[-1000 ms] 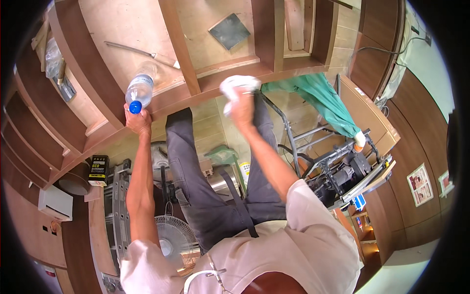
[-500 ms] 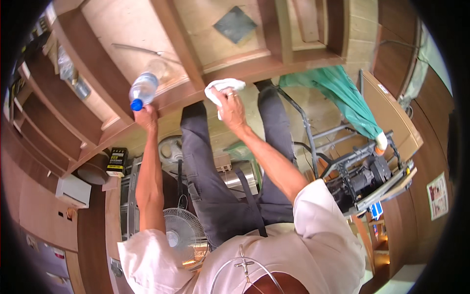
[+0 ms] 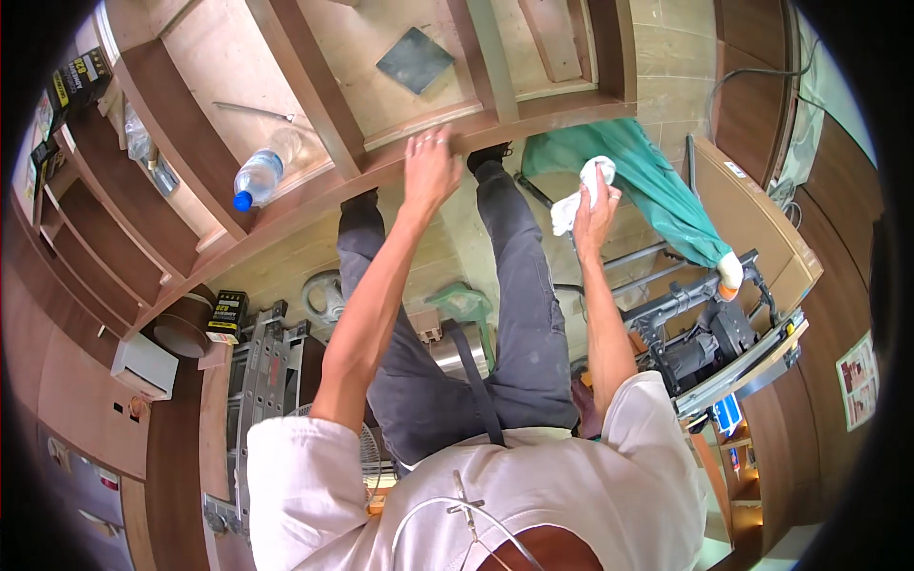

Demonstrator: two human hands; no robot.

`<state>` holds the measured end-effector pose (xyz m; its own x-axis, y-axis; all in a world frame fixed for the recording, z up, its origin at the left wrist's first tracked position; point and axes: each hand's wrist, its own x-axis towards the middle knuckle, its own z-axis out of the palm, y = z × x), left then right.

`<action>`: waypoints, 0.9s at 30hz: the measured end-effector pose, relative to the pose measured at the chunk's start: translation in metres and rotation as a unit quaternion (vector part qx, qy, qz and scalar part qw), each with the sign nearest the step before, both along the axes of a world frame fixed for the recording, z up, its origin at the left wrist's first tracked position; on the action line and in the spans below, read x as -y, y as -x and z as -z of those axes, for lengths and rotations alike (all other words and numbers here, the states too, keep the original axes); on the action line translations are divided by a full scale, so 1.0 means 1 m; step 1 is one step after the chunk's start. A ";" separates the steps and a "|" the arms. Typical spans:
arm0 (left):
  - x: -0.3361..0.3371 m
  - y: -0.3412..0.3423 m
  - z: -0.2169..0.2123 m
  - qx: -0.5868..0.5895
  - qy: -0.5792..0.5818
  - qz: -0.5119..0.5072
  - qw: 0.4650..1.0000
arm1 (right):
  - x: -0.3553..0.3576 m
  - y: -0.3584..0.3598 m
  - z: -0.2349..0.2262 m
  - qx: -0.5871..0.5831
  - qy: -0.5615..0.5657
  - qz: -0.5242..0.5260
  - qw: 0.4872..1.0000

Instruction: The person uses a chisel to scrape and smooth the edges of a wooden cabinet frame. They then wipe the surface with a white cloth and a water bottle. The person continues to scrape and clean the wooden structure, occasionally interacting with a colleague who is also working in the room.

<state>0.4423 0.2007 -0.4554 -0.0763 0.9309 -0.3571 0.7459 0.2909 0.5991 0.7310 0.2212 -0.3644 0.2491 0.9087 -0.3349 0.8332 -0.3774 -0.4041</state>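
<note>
My left hand [image 3: 430, 169] is at the near wooden edge of the shelf unit [image 3: 381, 164], palm down, fingers forward and slightly bent, with nothing seen in it. Whether its fingertips touch the wood I cannot tell. In my right hand [image 3: 594, 221], held above the floor right of my legs, is a bunched white cloth [image 3: 568, 211]. A clear plastic bottle [image 3: 259, 177] with a blue cap is in a left compartment of the unit, free of both hands. Deeper in that compartment is a thin rod-like tool [image 3: 249, 109]. A dark square plate [image 3: 415, 61] lies in the middle compartment.
A green cloth bag [image 3: 657, 195] hangs by a power tool on a metal stand [image 3: 709, 347] to my right. Left of my legs are a folded ladder [image 3: 267, 381], a fan [image 3: 373, 452] and a black-yellow box [image 3: 227, 317]. Cardboard [image 3: 762, 209] leans at the right.
My left hand has let go of the bottle and moved right to the unit's near edge. My right hand has carried the cloth right, away from that edge. The view has shifted slightly.
</note>
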 end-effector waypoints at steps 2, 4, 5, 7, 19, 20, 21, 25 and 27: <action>-0.028 -0.026 0.012 0.002 0.078 0.066 0.995 | 0.002 0.000 0.012 -0.041 -0.021 0.004 0.999; -0.039 -0.041 0.009 0.009 0.128 0.099 0.987 | -0.003 0.007 0.013 -0.073 -0.014 0.005 0.997; -0.044 -0.045 0.005 0.015 0.135 0.099 0.986 | -0.005 0.009 0.014 -0.085 -0.014 0.003 0.996; -0.046 -0.051 0.005 0.035 0.142 0.093 0.985 | -0.010 0.019 0.009 -0.114 0.005 0.015 0.993; -0.017 -0.009 -0.034 0.508 0.223 -0.257 0.791 | -0.017 0.028 0.005 -0.704 0.287 0.325 0.562; -0.012 -0.005 -0.040 0.576 0.277 -0.311 0.704 | -0.017 0.038 0.012 -0.703 0.291 0.334 0.556; -0.009 -0.002 -0.048 0.633 0.326 -0.360 0.603 | -0.016 0.047 0.021 -0.701 0.295 0.344 0.552; -0.006 0.030 -0.060 0.692 0.371 -0.336 0.519 | -0.019 0.081 0.045 -0.636 0.324 0.280 0.642; -0.010 0.050 -0.058 0.670 0.421 -0.309 0.528 | -0.014 0.094 0.055 -0.599 0.329 0.215 0.698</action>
